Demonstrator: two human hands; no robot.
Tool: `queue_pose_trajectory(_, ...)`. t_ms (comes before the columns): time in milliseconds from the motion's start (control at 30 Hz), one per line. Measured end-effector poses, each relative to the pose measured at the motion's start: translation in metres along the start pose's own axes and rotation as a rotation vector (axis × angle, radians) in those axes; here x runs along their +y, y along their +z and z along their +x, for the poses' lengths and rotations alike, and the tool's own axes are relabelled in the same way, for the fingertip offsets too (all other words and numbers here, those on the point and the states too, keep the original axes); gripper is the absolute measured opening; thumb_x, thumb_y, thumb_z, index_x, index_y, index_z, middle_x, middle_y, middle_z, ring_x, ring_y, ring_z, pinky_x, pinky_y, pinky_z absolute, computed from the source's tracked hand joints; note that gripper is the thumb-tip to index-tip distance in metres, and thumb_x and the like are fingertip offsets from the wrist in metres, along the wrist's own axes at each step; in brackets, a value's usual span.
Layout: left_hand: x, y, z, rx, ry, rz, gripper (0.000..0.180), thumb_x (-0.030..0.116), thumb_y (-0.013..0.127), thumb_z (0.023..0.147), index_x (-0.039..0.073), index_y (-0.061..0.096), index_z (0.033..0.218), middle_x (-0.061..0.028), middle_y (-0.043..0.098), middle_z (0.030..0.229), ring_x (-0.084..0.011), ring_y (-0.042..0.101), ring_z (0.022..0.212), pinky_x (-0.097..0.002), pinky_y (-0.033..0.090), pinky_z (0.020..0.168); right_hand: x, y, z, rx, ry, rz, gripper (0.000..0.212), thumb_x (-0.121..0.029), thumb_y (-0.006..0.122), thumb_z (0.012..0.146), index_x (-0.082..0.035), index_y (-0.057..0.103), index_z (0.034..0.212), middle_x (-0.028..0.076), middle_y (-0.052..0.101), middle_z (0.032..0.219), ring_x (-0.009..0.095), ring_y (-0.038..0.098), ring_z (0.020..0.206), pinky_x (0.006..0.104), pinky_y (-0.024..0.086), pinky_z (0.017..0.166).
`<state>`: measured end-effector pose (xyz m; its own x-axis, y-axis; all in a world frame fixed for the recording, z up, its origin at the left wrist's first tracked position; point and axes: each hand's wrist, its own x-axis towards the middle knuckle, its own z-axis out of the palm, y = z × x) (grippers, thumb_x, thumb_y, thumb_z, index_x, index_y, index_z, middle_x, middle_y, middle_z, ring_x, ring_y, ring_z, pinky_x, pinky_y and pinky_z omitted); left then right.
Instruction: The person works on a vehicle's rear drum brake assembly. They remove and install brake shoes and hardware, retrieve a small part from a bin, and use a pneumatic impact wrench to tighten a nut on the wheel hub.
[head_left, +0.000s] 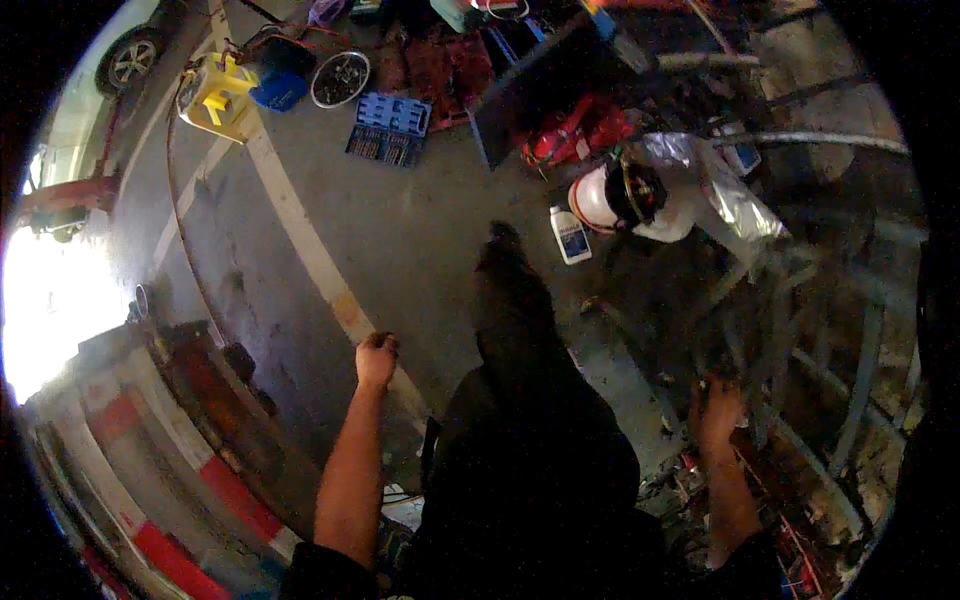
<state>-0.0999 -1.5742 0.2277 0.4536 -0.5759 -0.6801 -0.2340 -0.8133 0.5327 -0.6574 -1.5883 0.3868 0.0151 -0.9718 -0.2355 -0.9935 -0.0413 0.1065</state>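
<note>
My left hand (377, 360) hangs over the concrete floor beside a pale painted line, its fingers curled closed. Whatever they hold, if anything, is hidden. Off to the right, my right hand (718, 408) is low among grey metal bars (790, 400), close to a rusty, cluttered heap (690, 480). Its fingers are dark and blurred, so their grip does not show. My dark-clothed leg (515, 300) reaches forward between both hands. Beyond it, a white bottle (571, 236) with a dark label stands next to a white bucket (594, 197).
An open blue tool case (390, 128) of small bits lies ahead, near a round pan (340, 80) of small parts and a yellow plastic container (217, 98). Red-and-white striped beams (180, 560) run along the left. A red bag (580, 130) sits by a dark panel (545, 85).
</note>
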Motion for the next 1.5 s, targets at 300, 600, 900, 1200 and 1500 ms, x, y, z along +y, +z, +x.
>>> queue_pose_trajectory(300,0.015,-0.089,0.148,-0.142,-0.159,0.493,0.031,0.029,0.056,0.084,0.003,0.066,0.098,-0.0206,0.066,0.091,-0.0375,0.063,0.090,-0.0438,0.049,0.078,-0.001,-0.009,0.010,-0.276,-0.057,-0.019,0.039,-0.023,0.062,0.083,-0.008,0.055,0.118,0.015,0.061,0.104,0.033,0.058,0.091,0.0476,0.043,0.089)
queue_pose_trajectory(600,0.115,-0.239,0.240,0.217,-0.186,0.139,0.028,0.022,0.063,0.082,-0.002,0.066,0.095,-0.0177,0.068,0.085,-0.0306,0.066,0.078,-0.0382,0.050,0.072,-0.101,-0.023,0.196,-1.035,-0.118,0.342,0.040,-0.022,0.061,0.084,-0.009,0.056,0.122,0.013,0.060,0.111,0.031,0.059,0.095,0.0456,0.045,0.088)
queue_pose_trajectory(900,-0.002,-0.315,0.261,0.333,-0.466,-0.030,0.034,0.023,0.064,0.080,-0.005,0.065,0.100,-0.0220,0.067,0.097,-0.0363,0.063,0.093,-0.0375,0.048,0.080,-0.290,-0.053,0.399,-1.159,-0.390,0.395,0.041,-0.022,0.060,0.085,-0.011,0.056,0.125,0.012,0.060,0.118,0.030,0.060,0.099,0.0436,0.046,0.087)
queue_pose_trajectory(1200,-0.071,-0.401,0.323,0.312,-0.629,-0.739,0.016,0.013,0.062,0.080,-0.004,0.062,0.082,-0.0096,0.063,0.071,-0.0205,0.058,0.058,-0.0359,0.046,0.053,-0.553,-0.137,0.522,-1.124,-0.382,0.079,0.030,-0.022,0.061,0.085,-0.005,0.064,0.109,0.016,0.066,0.106,0.030,0.063,0.092,0.0409,0.049,0.081)
queue_pose_trajectory(1500,-0.036,-0.606,0.409,0.468,-0.495,-0.958,0.016,0.013,0.057,0.087,-0.003,0.061,0.086,-0.0078,0.060,0.069,-0.0165,0.053,0.054,-0.0306,0.041,0.046,-0.830,-0.192,0.619,-0.806,-0.279,0.319,0.035,-0.032,0.059,0.087,-0.001,0.063,0.102,0.021,0.066,0.098,0.034,0.063,0.090,0.0427,0.049,0.078)
